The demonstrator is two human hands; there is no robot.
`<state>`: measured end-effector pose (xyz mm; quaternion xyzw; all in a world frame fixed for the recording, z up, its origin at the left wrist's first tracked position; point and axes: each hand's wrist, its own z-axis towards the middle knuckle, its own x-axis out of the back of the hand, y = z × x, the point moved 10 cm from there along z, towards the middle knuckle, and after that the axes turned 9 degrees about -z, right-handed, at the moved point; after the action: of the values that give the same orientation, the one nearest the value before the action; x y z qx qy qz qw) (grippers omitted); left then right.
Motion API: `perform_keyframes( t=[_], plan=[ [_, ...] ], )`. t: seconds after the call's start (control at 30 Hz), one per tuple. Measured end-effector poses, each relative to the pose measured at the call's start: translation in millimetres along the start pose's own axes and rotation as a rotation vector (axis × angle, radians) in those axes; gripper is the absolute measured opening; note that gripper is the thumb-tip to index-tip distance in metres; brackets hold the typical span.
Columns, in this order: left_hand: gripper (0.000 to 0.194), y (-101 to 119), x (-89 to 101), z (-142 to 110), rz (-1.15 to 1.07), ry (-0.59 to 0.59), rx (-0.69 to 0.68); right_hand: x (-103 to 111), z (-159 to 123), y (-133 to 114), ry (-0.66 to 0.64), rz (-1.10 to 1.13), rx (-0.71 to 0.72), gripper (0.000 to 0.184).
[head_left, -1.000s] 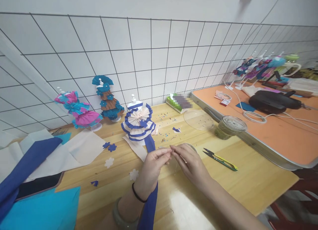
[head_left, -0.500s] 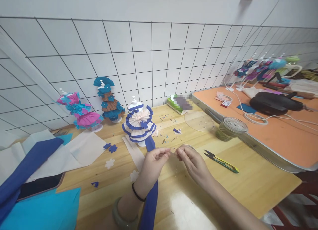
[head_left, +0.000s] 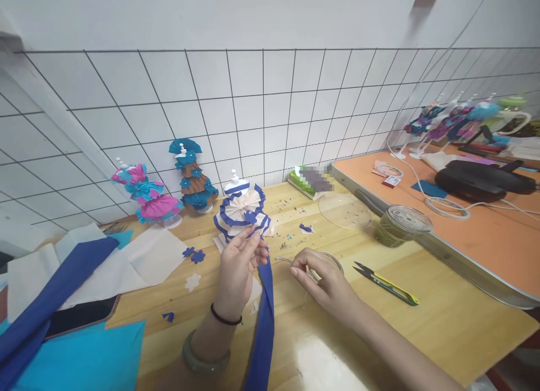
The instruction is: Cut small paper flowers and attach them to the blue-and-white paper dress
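Note:
A small mannequin in a white and blue crepe-paper dress (head_left: 246,201) stands on the wooden table. My left hand (head_left: 239,261) is in front of its skirt, fingers pinched; whatever lies between the fingertips is too small to make out. Lower right of it, my right hand (head_left: 317,274) is closed, with a thin pale strip (head_left: 283,259) sticking out at its fingertips. Behind that hand, a round clear-rimmed ring (head_left: 333,261) shows in part. A long blue paper strip (head_left: 262,329) runs past my left wrist. Yellow-handled thread snips (head_left: 390,285) lie to the right.
Two more dressed mannequins (head_left: 152,197) stand near the tiled wall. Blue paper flowers (head_left: 197,256), a white flower (head_left: 193,282), paper sheets (head_left: 145,256) and a phone (head_left: 84,317) lie left. A lidded tub (head_left: 400,227) stands right, by the orange table (head_left: 472,239).
My hands have moved apart. The left one has gone up and left to the dress, while the right one shows the pale strip. The view has shifted slightly.

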<state>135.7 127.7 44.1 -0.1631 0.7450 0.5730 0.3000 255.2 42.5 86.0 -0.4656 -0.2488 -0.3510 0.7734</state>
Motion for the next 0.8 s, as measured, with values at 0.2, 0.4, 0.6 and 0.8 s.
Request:
perform_keyframes(
  t=[0.2,0.4,0.6,0.8],
  plan=[
    [0.026,5.3,-0.8,10.4,-0.016,0.016,-0.022,-2.3,7.2,-7.4,0.0,0.181,0.055,0.016],
    [0.028,13.0,-0.8,16.2,-0.007,0.089,-0.07,-7.0,10.8,-11.2,-0.033,0.279,0.045,0.017],
    [0.024,12.3,2.9,20.3,-0.037,0.113,-0.076,-7.1,15.6,1.0,-0.031,0.279,-0.09,0.009],
    [0.028,14.2,4.2,22.8,-0.003,0.117,-0.093,0.0,32.6,-0.7,0.032,0.244,-0.057,0.018]
  ],
)
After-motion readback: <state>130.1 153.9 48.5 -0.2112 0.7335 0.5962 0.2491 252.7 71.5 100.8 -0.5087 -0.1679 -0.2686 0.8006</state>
